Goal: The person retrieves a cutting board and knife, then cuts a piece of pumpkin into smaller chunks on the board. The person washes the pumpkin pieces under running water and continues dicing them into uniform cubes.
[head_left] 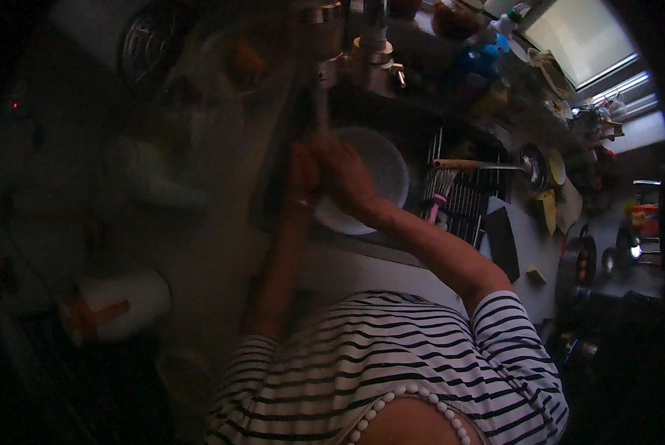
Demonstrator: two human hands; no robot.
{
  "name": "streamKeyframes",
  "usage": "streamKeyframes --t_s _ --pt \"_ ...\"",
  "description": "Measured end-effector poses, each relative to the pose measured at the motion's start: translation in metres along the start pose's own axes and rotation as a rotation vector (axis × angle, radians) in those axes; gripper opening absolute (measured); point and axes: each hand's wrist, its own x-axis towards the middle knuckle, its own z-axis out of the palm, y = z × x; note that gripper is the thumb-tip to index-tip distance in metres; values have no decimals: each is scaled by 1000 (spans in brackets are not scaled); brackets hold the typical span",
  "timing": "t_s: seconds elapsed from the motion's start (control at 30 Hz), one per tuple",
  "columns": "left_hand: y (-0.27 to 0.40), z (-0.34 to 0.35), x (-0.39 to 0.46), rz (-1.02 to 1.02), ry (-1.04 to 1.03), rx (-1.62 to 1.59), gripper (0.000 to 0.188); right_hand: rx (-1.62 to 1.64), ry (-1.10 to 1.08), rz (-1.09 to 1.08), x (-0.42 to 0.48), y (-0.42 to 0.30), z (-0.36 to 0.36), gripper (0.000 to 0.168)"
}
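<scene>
My left hand [304,173] and my right hand [346,175] are close together beneath a metal faucet [325,72]. A stream of water [322,108] seems to run down onto them. Below lies a pale round bowl [388,172] in a dark sink [281,133], with my right hand over its left part. Its fingers point away from me and rest against or just beside my left hand. Shadow covers most of the left hand. Whether anything is between the palms is hidden.
Right of the bowl is a metal wire rack [471,206]. Across it lies a ladle-like utensil with a wooden handle [459,164], near a pink-handled utensil [435,207]. A dark flat slab [502,245] and a small sponge [535,275] are farther right. A white cylindrical container [137,303] lies left.
</scene>
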Motion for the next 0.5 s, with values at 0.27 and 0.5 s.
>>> streamKeyframes --t_s 0.27,0.5 --pt "-52 -54 26 151 55 749 39 -335 -182 194 21 28 31 30" --pt "-92 -141 52 155 215 604 35 12 37 -24 -16 -10 -7 21"
